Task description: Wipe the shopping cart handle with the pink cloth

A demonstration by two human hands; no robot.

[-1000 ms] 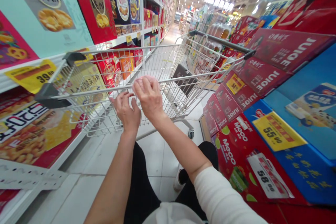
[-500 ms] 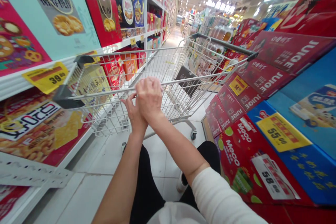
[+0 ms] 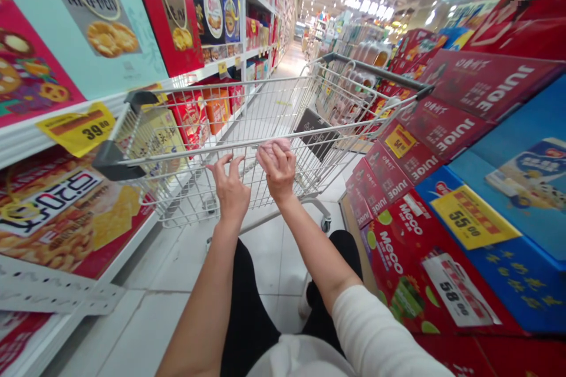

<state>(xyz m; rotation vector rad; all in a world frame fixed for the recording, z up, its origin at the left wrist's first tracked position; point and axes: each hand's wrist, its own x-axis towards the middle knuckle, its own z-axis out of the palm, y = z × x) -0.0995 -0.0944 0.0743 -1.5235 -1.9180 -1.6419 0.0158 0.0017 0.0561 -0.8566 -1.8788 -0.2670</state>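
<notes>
My right hand is closed around a crumpled pink cloth, held at the near side rail of a wire shopping cart. Whether the cloth presses on the rail I cannot tell. To its left, my left hand is raised with fingers bent and apart, holding nothing, in front of the cart's wire side. The cart stands crosswise ahead of me, with grey plastic corners at its left end. A dark panel with faint markings is on its wire frame, and a grey handle bar runs along the far right.
Shelves with boxed snacks line the left, a yellow price tag jutting out. Stacked red drink cartons and blue boxes rise close on the right. White floor tiles lie between, and the aisle runs on beyond the cart.
My hands were together, the right over the left. They have separated: the right moved rightward with the pink cloth, which now shows clearly, and the left stayed with its fingers spread. The cart looks unmoved.
</notes>
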